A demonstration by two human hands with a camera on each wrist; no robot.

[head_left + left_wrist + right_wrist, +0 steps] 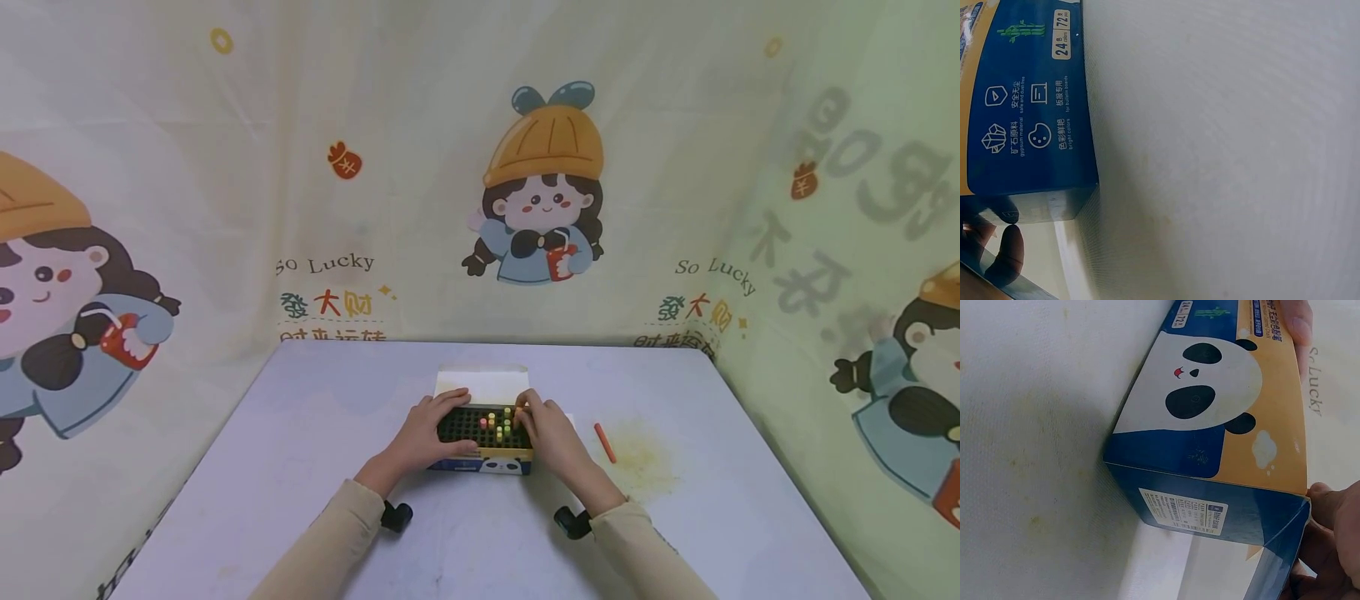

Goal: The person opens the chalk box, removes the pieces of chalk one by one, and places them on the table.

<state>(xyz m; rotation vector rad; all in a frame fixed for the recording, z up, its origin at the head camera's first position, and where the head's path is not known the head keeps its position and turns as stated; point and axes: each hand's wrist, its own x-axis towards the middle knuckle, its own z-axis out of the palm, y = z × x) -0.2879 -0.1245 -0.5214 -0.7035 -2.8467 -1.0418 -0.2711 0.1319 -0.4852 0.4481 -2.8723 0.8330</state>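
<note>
a chalk box (468,466) sits near the middle of the desk (300,450), its long front turned toward the person, within easy reach of both hands. the left hand (422,435) spans the left end, thumb along the front edge and fingers over toward the back; it holds the box there, seemingly to keep it from sliding. the right hand (553,435) is at the right end, thumb and fingers drawn narrow over the holes. a bit of orange shows by its fingertips, but whether it pinches a stick cannot be told.

the lid (482,382) is folded back, its pale inside showing behind the box, which leaves the top open to the fingers. inside is a black holder (455,428) with rows of round holes, probably meant to stand each stick apart from the next. a few short sticks poke up toward the right side: a pink one (483,424), with yellow and yellow-green ones near it. many other holes show dark, with no stick standing in them.

the box front carries a panda picture (1204,381) and the print "24 colors, 72 pcs"; a white label (1184,510) is on one end. outside the box, right of the right hand, an orange chalk stick (605,442) lies on the desk beside a yellow dusty patch (647,454).
</note>
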